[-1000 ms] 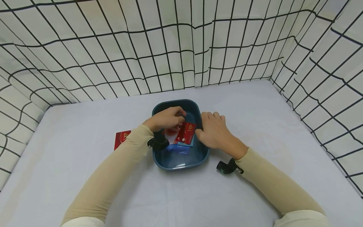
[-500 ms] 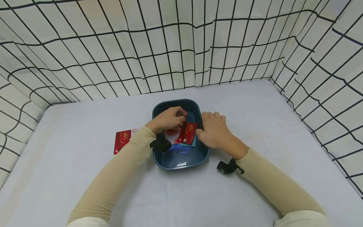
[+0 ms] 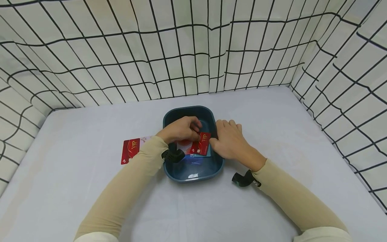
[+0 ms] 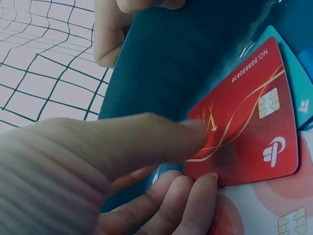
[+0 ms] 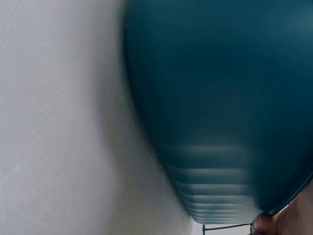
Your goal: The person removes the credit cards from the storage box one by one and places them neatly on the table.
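— Reaching into a dark teal tub point(image 3: 193, 176) at the middle of a white-covered table point(image 3: 272, 111), the left hand point(image 3: 180, 128) pinches a red VIP card point(image 3: 202, 143) by its upper edge, thumb on the card's face and fingers curled beneath it.

— Where does that card sit?

— Inside the tub, tilted, its lower end over a light-blue card point(image 3: 203, 155) and beside a white card with red circles point(image 3: 182, 147). The left wrist view shows the red VIP card point(image 4: 247, 115) close up: a chip, a printed number and a gold swirl, with the thumb point(image 4: 146, 142) pressed on the gold lettering and the fingertips point(image 4: 193, 196) under its edge.

— And the other hand?

— The right hand point(image 3: 230, 141) rests against the tub's right rim, fingers laid over the edge and gently curved around it. Its wrist view shows mostly the tub's outer wall point(image 5: 220, 98) and the white table cover point(image 5: 54, 122), with only a fingertip at the bottom corner.

— Anything else on the table?

— A second red VIP card point(image 3: 130, 151) lies flat to the tub's left, partly behind the beige sleeve point(image 3: 127, 188), well apart from the tub. Grid-patterned cloth walls point(image 3: 193, 50) enclose the table on three sides.
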The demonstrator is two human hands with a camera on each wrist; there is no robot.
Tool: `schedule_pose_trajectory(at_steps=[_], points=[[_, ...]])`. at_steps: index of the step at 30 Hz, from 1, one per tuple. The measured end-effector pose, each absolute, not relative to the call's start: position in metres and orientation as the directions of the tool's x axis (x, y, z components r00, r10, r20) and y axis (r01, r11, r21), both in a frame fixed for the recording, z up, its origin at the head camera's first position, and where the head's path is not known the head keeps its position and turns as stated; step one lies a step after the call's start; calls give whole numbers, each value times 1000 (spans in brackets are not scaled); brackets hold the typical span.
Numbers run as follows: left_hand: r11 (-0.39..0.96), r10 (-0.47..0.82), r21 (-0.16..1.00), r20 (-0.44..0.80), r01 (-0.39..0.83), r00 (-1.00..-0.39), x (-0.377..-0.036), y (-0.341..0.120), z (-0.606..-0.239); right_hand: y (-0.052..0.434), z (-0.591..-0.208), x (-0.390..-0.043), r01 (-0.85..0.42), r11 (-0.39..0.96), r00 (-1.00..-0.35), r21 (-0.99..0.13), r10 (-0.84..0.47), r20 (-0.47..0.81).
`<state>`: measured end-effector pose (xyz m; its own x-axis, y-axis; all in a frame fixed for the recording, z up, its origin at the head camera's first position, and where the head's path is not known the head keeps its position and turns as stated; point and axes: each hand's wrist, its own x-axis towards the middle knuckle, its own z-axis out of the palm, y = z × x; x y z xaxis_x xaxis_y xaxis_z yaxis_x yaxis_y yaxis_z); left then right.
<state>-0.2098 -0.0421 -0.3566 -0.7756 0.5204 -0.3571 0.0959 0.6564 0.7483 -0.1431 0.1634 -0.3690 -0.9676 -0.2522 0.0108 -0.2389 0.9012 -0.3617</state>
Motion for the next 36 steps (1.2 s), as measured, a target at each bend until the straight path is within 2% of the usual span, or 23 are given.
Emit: schedule_pose_trajectory(at_steps=[8,16,29,36], points=[[688,548,710,-370,153,-750,-209,-39,-357,164,-369,-143,-245,900,-966,-361,-258,12],[714,554,670,-362,205,-750,-208,-37,-359,164,-369,-143,-245,901,-966,-360,-257,15],[733,551,606,-260,310,-793,-208,-37,-363,165,-369,-142,-241,899,-967,-366,-254,12],[770,509,566,-267,295,-818,-208,-36,-361,165,-369,-142,-244,899,-967,-364,-255,17]])
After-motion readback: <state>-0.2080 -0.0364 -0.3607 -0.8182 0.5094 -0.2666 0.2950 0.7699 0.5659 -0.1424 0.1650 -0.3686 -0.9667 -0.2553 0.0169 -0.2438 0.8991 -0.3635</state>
